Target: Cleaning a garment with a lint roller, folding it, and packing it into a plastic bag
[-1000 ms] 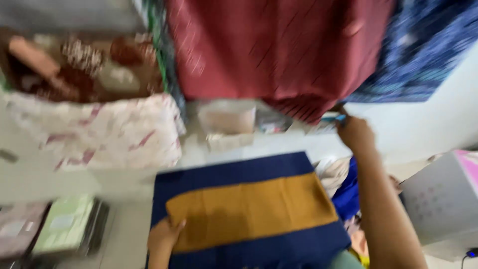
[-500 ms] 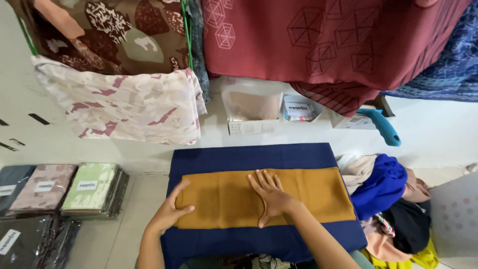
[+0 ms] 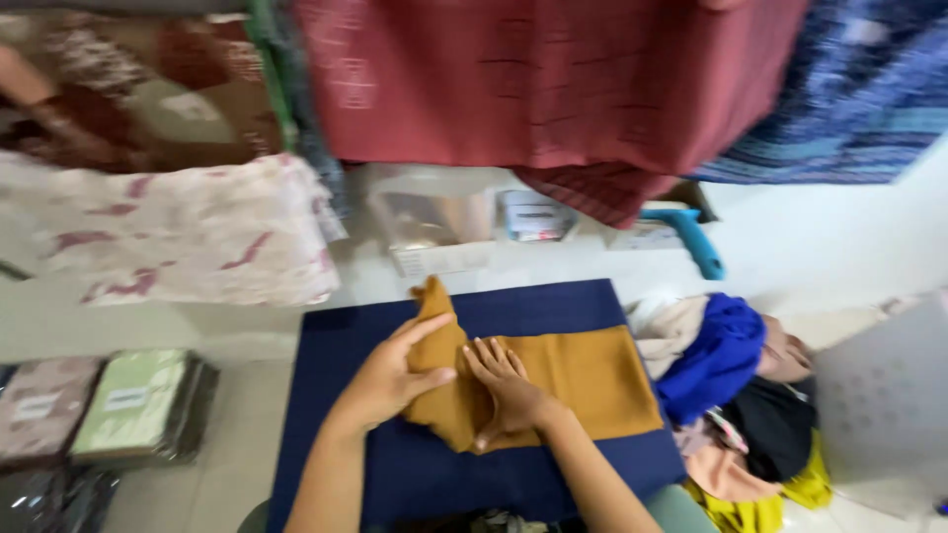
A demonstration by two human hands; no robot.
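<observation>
At frame centre, one mustard-yellow cotton cloth (image 3: 583,380) lies on a navy-blue fabric worktop (image 3: 553,306). The left hand (image 3: 390,380) pinches its folded left end in a narrow grip; the right hand (image 3: 509,395) presses flat, fingers spread. Motion blur obscures the three hanging fabrics above.

Matt mustard cloth (image 3: 583,380), navy mat (image 3: 553,306)

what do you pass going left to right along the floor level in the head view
packaged fabrics → navy cloth → left hand → right hand → mustard fabric → heap of clothes → white box
</observation>
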